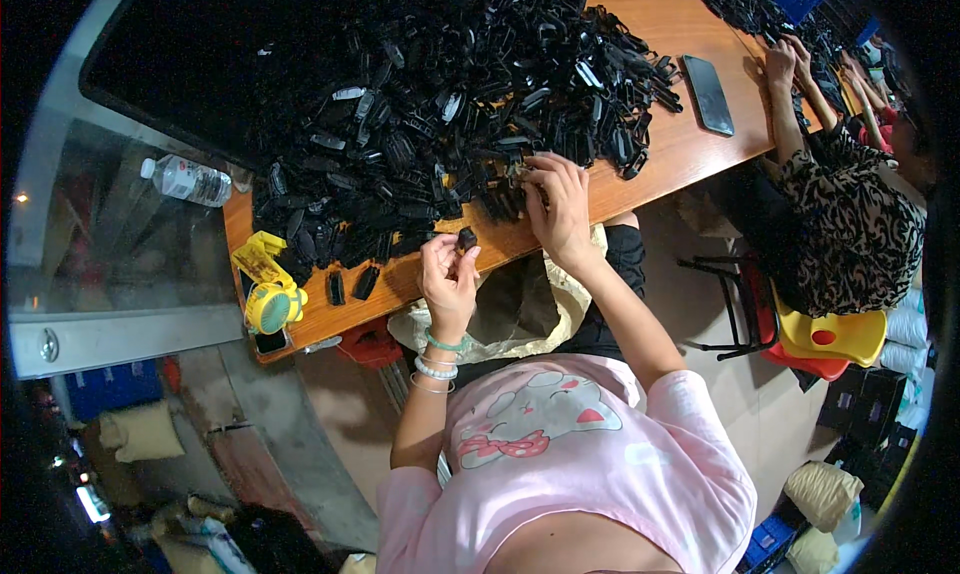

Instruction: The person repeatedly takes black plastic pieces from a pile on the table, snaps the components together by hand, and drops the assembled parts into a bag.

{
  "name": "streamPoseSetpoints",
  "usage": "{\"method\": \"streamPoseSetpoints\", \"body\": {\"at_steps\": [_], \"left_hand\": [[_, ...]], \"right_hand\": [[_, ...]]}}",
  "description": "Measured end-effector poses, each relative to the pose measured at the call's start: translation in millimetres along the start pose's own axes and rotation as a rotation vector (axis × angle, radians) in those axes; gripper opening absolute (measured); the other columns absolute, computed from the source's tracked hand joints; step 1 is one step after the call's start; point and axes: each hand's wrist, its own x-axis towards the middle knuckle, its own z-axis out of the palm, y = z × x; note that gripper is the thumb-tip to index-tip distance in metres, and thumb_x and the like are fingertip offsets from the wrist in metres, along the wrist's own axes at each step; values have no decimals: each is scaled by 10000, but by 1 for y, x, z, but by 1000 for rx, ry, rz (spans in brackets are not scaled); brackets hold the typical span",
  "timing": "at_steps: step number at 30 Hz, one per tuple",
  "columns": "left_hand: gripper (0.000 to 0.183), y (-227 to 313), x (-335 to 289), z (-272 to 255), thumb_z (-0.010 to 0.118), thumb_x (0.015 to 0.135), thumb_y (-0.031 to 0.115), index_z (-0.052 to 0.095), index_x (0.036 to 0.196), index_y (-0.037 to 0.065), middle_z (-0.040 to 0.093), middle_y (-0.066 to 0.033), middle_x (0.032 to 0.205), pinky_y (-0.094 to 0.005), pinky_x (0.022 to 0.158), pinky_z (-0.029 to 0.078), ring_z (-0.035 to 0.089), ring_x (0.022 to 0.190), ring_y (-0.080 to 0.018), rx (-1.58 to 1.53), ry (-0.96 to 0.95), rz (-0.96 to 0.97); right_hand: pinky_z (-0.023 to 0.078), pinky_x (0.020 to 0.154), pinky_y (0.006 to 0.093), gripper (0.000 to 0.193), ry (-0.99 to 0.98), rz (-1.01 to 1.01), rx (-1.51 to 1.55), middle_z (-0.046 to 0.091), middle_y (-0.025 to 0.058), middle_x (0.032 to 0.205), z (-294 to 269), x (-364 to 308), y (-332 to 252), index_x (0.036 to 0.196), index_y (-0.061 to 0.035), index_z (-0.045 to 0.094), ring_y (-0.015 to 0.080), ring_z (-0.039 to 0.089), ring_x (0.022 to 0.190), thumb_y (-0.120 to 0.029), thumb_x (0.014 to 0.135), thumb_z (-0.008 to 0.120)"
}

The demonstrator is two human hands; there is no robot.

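A big heap of small black plastic clips or buckles (400, 124) covers much of the wooden table. My left hand (448, 279) is closed at the table's front edge, pinching one small black plastic piece (466, 240) between thumb and fingers. To its right, my right hand (562, 209) reaches over the front edge of the heap. Its fingers stretch leftward onto the pieces there, with the thumb apart from them; what the fingertips touch is too small to make out. Two loose black pieces (366, 282) lie near the front edge, left of my left hand.
A yellow tape dispenser (268, 284) stands at the table's left corner, with a water bottle (188, 181) behind it. A phone (708, 95) lies on the right of the wooden table (655, 179). An open pale sack (480, 344) hangs below the edge. Other people work at the far right.
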Motion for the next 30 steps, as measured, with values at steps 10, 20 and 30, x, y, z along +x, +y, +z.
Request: {"method": "streamPoseSetpoints", "body": {"at_steps": [10, 20, 30], "left_hand": [[252, 26, -5, -9, 618, 836, 38, 573, 1065, -58, 579, -57, 799, -217, 548, 440, 525, 621, -82, -4, -125, -105], [210, 62, 8, -28, 666, 782, 53, 604, 926, -87, 558, -133, 733, -276, 588, 453, 557, 621, -208, 358, -269, 281], [173, 78, 9, -16, 642, 805, 44, 591, 901, -90, 516, -92, 698, -271, 473, 369, 472, 523, -144, 445, -383, 234]], "right_hand": [[447, 854, 372, 364, -616, 338, 713, 555, 216, 1122, -34, -20, -40, 1211, 31, 465, 333, 561, 1020, -44, 864, 541], [451, 709, 399, 502, -595, -13, 469, 499, 208, 942, -44, -32, -43, 1250, 64, 401, 378, 528, 837, 74, 772, 553], [421, 686, 417, 528, -489, -37, 325, 460, 206, 859, -40, -48, -56, 1222, 81, 365, 378, 479, 786, 59, 718, 520]]}}
